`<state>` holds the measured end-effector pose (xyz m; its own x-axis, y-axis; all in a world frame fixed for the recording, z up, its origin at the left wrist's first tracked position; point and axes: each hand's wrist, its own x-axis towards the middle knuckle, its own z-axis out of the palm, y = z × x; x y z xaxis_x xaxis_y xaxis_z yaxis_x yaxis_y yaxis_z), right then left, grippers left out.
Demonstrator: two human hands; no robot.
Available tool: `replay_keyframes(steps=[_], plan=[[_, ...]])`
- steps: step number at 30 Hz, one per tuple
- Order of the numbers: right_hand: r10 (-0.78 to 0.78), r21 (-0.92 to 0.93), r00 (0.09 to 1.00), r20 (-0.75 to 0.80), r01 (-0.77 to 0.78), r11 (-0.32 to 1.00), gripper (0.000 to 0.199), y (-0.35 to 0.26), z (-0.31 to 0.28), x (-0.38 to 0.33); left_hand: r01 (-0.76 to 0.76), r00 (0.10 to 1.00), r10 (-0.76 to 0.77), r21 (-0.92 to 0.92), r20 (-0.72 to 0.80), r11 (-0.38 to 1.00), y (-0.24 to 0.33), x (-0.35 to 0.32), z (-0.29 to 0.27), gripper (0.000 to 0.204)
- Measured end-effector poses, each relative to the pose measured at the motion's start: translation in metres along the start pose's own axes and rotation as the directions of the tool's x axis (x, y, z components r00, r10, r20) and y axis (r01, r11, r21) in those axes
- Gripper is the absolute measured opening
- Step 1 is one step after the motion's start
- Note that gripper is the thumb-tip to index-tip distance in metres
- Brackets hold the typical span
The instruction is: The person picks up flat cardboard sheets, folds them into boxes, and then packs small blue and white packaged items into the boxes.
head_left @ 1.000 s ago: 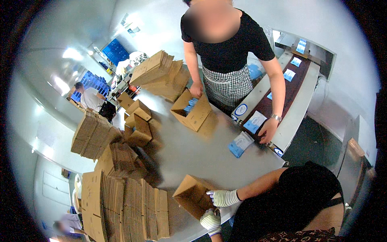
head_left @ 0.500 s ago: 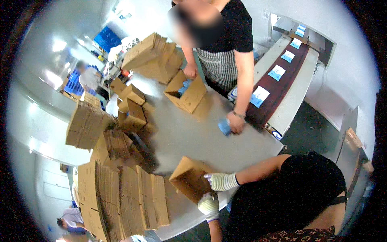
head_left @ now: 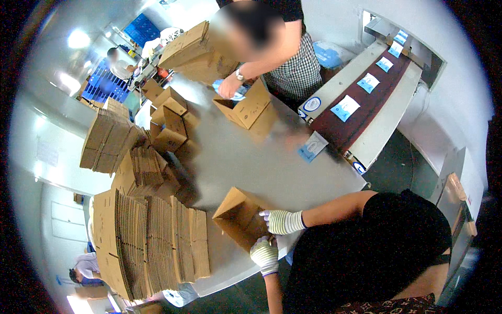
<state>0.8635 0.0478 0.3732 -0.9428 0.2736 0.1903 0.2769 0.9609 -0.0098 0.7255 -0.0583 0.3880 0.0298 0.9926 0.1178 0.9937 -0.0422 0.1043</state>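
My left hand point(head_left: 265, 255), in a striped knit glove, grips the near edge of an open cardboard box point(head_left: 236, 205) on the table. My right hand point(head_left: 283, 222), in a similar glove with bare purplish fingertips, has its fingers closed over the box's right side. The box is tilted with its opening toward me. I see bare brown walls inside; its lower corner is partly hidden by my hands.
Tall stacks of flat cardboard point(head_left: 151, 246) stand left of my box. Across the grey table point(head_left: 225, 162), a co-worker's hand point(head_left: 228, 86) holds blue packets over another open box point(head_left: 251, 112). A conveyor point(head_left: 361, 120) carries blue-and-white packets; one packet point(head_left: 312, 146) lies near its end.
The co-worker's watch-wearing arm has swung from the table to the far box with blue packets. Packets on the conveyor have shifted. My hands stay on my box; the view has shifted slightly.
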Motion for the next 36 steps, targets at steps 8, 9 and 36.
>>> replay_keyframes(steps=[8, 9, 36], plan=[[-0.003, -0.074, 1.0, -0.03, 0.001, 0.997, 0.018, 0.002, 0.008, -0.004, 0.036, 0.994, -0.044, 0.09, 0.096, 0.995, 0.01, 0.006, -0.005, 0.022], [0.01, -0.078, 0.999, -0.043, -0.013, 0.997, 0.017, 0.0, 0.012, -0.004, 0.039, 0.995, -0.042, 0.04, 0.085, 0.998, 0.01, 0.006, -0.003, 0.021], [-0.014, 0.213, 0.971, -0.24, 0.067, 0.975, 0.012, 0.007, -0.008, -0.007, 0.065, 0.992, -0.064, -0.009, 0.112, 0.998, 0.011, 0.006, -0.007, 0.018]])
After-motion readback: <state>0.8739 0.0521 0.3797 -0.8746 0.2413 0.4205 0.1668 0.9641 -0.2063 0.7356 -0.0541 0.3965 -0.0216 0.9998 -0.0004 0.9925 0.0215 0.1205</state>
